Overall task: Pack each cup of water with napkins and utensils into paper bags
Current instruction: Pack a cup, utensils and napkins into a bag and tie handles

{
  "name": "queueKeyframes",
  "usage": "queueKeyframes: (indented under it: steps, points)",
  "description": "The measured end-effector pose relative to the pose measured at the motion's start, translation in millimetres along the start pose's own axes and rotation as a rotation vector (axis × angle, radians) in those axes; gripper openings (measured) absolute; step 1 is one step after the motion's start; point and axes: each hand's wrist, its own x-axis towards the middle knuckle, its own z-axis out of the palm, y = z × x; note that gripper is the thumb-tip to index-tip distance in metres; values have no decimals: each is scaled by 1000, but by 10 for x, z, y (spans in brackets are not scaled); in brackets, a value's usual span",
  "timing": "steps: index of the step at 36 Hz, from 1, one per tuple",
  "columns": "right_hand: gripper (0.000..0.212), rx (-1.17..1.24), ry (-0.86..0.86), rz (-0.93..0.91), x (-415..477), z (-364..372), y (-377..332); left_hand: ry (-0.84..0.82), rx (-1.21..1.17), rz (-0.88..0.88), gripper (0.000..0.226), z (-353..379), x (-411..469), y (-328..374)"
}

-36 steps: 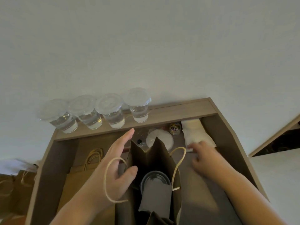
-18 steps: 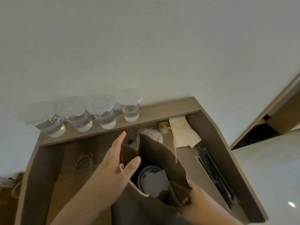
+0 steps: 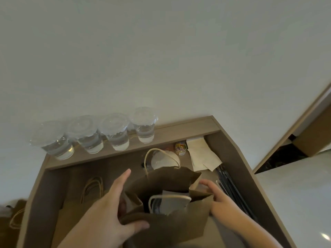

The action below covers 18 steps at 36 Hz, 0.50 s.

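Creased, matte brown paper bag (image 3: 170, 179)

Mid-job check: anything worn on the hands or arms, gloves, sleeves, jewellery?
Nothing visible. The left hand and right hand are bare: no gloves, rings or watch. The left forearm and right forearm are uncovered to the frame's edge, with no sleeve showing.

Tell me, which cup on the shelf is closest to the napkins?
The rightmost cup of the four: it ends the row on the side where the napkins lie.
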Motion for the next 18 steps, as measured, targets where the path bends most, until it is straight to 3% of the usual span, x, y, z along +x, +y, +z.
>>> queueKeyframes:
  steps: [3,6,8,10,11,13,14,16,18]
  points:
    - [40,-2,-199,-139,60,-162,-65,76,35,93,101,38,100,-88]
    - [66,-67,-317,-264,78,-347,-128,123,75,190,70,101,184,-114]
    - [73,-183,-401,-368,213,-325,-154,118,55,232,62,136,230,-71]
    - [52,-148,-392,-280,186,-223,-311,93,21,234,58,154,276,-15]
    - [32,-182,-419,-341,127,-309,-307,83,6,238,56,159,296,15]
    - [22,-414,-537,-419,174,-270,-248,73,1,255,53,165,321,59]
    - [38,-460,-567,-424,127,-319,-331,79,5,258,51,159,328,62]
    - [81,-540,-432,-380,108,-412,-517,72,18,250,42,142,343,54]
    - [63,-490,-416,-420,52,-450,-553,37,26,238,33,122,350,65]
